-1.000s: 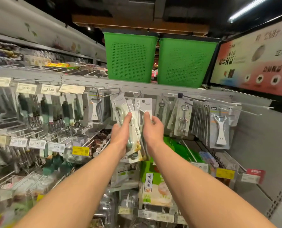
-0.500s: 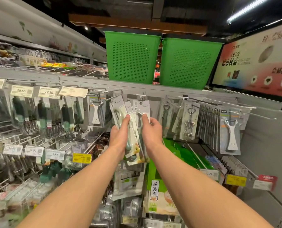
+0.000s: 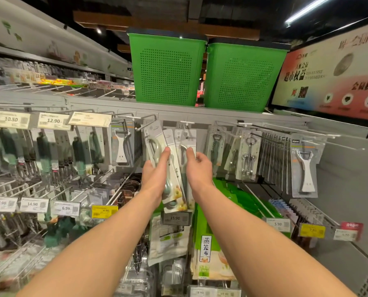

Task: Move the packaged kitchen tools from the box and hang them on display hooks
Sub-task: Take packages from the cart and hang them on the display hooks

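Rack top ledge [image 3: 221, 115]: green baskets [image 3: 166, 69], contents hidden. Your left hand [image 3: 155, 174] grips peeler packs [image 3: 153, 138]; right hand [image 3: 197, 168] pinches pack [image 3: 188, 138] at crowded hook [image 3: 186, 124].

Grey display rack [image 3: 337, 168], flat top ledge [image 3: 221, 114] bearing two green perforated baskets [image 3: 166, 69] side by side, wire hooks [image 3: 307, 133] below, carded peelers [image 3: 305, 168], corkscrews [image 3: 248, 155] and green-handled tools [image 3: 43, 151] hanging from them, carded tools [image 3: 174, 168] at the middle hook, price tags [image 3: 53, 120] on hook ends.
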Action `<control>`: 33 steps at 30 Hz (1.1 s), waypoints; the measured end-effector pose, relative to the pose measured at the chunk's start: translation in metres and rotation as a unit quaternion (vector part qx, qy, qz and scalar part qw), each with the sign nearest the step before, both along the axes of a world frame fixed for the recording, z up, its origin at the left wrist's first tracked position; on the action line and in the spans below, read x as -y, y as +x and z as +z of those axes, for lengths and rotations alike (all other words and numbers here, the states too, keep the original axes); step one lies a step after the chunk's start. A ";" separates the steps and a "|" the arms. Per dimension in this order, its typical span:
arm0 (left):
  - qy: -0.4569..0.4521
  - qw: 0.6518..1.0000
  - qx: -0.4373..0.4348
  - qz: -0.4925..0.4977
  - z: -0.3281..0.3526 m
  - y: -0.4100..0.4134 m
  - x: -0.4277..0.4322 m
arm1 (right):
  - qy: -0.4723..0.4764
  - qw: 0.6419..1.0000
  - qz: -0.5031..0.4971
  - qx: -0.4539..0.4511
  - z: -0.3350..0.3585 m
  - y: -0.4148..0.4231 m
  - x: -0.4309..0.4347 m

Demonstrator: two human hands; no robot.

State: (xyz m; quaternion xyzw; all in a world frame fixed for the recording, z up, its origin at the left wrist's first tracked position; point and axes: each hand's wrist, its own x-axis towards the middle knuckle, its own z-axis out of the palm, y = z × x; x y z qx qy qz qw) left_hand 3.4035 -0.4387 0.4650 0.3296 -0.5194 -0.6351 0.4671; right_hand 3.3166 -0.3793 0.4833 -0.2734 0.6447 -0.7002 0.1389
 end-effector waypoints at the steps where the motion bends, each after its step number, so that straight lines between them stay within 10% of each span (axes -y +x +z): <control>1: 0.001 1.000 -0.001 0.000 -0.001 0.000 0.001 | 0.006 1.000 0.001 0.002 0.000 -0.002 0.002; 14: -0.033 0.999 -0.014 -0.014 -0.001 -0.006 0.028 | 0.058 0.998 0.029 0.014 0.005 -0.029 0.027; 19: -0.046 0.999 -0.006 -0.013 0.004 -0.006 0.028 | 0.048 0.979 -0.139 -0.144 0.002 -0.024 0.022; 26: -0.075 0.997 -0.009 -0.012 0.002 0.002 0.019 | 0.000 0.980 0.025 -0.200 0.011 -0.001 0.011; 33: -0.072 0.997 -0.020 0.010 -0.001 0.004 0.010 | -0.054 0.979 -0.023 -0.197 0.001 0.011 0.003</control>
